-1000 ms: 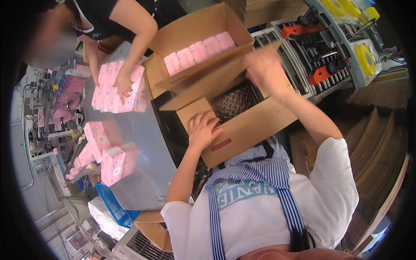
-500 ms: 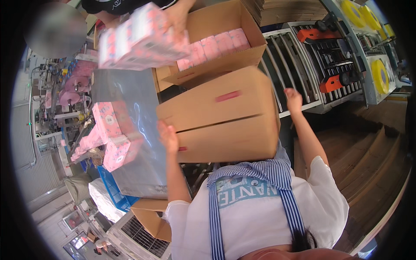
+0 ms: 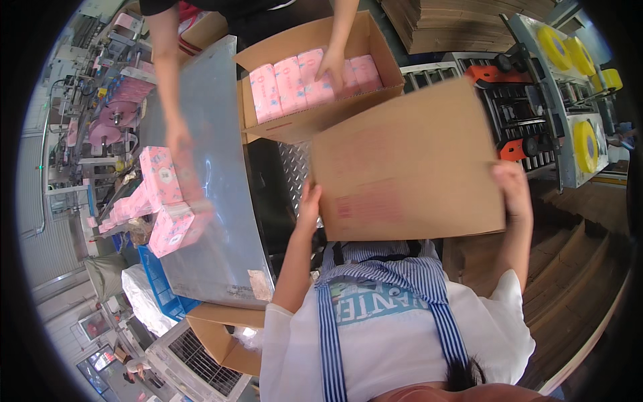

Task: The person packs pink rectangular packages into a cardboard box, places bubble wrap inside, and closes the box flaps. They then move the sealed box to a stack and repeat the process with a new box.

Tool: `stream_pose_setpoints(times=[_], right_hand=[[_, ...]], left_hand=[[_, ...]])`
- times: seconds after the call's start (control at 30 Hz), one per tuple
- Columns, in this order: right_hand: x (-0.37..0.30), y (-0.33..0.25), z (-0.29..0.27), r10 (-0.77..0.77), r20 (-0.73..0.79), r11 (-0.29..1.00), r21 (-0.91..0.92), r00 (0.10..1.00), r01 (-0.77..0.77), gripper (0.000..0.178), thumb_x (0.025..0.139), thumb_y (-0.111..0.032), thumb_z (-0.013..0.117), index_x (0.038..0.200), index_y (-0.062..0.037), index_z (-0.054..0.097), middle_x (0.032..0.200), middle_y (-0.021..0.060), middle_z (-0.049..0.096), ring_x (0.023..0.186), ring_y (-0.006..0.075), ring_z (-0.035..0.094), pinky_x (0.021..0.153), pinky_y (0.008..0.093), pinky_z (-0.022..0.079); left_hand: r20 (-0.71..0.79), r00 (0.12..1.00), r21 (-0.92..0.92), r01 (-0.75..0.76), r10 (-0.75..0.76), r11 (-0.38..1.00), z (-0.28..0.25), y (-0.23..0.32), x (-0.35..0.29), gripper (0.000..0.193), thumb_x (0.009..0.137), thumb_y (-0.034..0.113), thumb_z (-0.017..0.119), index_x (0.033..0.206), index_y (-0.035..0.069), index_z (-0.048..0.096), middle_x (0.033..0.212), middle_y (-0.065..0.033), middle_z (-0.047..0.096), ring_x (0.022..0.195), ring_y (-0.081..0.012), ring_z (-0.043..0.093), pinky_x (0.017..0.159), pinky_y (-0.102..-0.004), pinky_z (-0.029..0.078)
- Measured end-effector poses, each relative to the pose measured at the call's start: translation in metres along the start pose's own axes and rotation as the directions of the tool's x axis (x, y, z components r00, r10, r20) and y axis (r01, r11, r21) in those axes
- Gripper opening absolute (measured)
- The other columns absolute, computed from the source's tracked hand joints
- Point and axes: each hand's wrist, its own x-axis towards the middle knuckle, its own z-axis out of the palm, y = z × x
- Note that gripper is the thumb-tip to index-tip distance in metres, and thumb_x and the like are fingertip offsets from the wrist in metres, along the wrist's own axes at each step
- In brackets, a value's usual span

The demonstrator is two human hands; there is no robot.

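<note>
A large brown cardboard box (image 3: 408,167) is held up in front of my body, tilted, with one broad side facing up. My left hand (image 3: 309,206) grips its left edge. At its right edge my right hand (image 3: 514,189) is closed against the cardboard, slightly blurred. Beyond it stands an open carton (image 3: 295,130) with a row of pink tissue packs (image 3: 295,84) inside. A co-worker's hand (image 3: 333,70) rests on those packs; the co-worker's other hand (image 3: 178,137) reaches toward pink packs (image 3: 164,187) on the metal table (image 3: 221,234).
A roller conveyor (image 3: 429,75) runs behind my box, beside a taping machine (image 3: 536,80) with yellow tape rolls. Flat cardboard is stacked at the back (image 3: 462,27). At lower left are a blue crate (image 3: 157,285) and an open carton (image 3: 214,342). Machinery stands at far left.
My box has moved right and turned, showing another side. My right hand has come from apart onto its right edge. The co-worker's lifted packs are now in the open carton.
</note>
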Motion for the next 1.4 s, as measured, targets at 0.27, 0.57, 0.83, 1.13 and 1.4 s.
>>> stream_pose_setpoints(times=[0.27, 0.57, 0.83, 1.13, 1.4], right_hand=[[0.065, 0.031, 0.175, -0.411, 0.488, 0.044, -0.833, 0.770, 0.552, 0.013, 0.077, -0.020, 0.062, 0.083, -0.0091, 0.063, 0.082, 0.0093, 0.061, 0.087, 0.0236, 0.059, 0.083, 0.0442, 0.043], [0.057, 0.119, -0.027, -0.160, -0.401, 0.123, -0.915, 0.902, -0.385, 0.036, 0.091, -0.030, 0.053, 0.120, -0.0096, 0.054, 0.095, 0.0214, 0.066, 0.088, 0.0383, 0.063, 0.076, 0.0475, 0.050], [0.038, 0.142, -0.048, -0.203, -0.385, 0.203, -0.916, 0.901, -0.346, 0.037, 0.093, -0.034, 0.051, 0.113, -0.0054, 0.061, 0.096, 0.0208, 0.065, 0.092, 0.0395, 0.061, 0.077, 0.0444, 0.049], [0.061, 0.138, 0.111, -0.198, -0.217, 0.249, -0.954, 0.956, -0.165, 0.034, 0.093, -0.029, 0.050, 0.106, 0.0010, 0.058, 0.090, 0.0251, 0.064, 0.086, 0.0433, 0.060, 0.072, 0.0492, 0.048], [0.085, 0.109, 0.201, -0.544, 0.064, -0.158, -0.987, 0.836, -0.028, 0.056, 0.081, -0.010, 0.061, 0.132, -0.0019, 0.039, 0.124, 0.0199, 0.051, 0.113, 0.0380, 0.049, 0.098, 0.0431, 0.039]], left_hand=[[-0.008, 0.973, -0.307, 0.219, -0.232, 0.926, -0.102, 0.113, -0.050, 0.054, 0.092, 0.035, 0.056, 0.131, -0.001, 0.046, 0.131, -0.0160, 0.051, 0.119, -0.0249, 0.051, 0.097, -0.0373, 0.041], [-0.238, 0.971, 0.528, 0.113, 0.019, 0.842, -0.041, -0.026, -0.072, 0.044, 0.089, 0.031, 0.062, 0.119, 0.000, 0.054, 0.107, -0.0103, 0.064, 0.096, -0.0215, 0.061, 0.085, -0.0342, 0.048], [-0.378, 0.872, 0.717, 0.063, 0.312, 0.694, -0.105, -0.058, -0.050, 0.041, 0.085, 0.015, 0.064, 0.122, 0.004, 0.052, 0.104, -0.0119, 0.062, 0.102, -0.0294, 0.058, 0.092, -0.0378, 0.045], [0.017, 0.956, 0.906, -0.139, 0.294, 0.400, -0.155, 0.041, -0.039, 0.028, 0.082, 0.014, 0.058, 0.107, 0.003, 0.062, 0.112, -0.0183, 0.060, 0.108, -0.0323, 0.055, 0.094, -0.0402, 0.043], [-0.312, 0.661, 0.777, 0.591, 0.683, -0.218, -0.435, 0.180, -0.085, 0.057, 0.077, 0.010, 0.056, 0.133, 0.007, 0.045, 0.135, -0.0121, 0.046, 0.131, -0.0295, 0.035, 0.108, -0.0454, 0.029]])
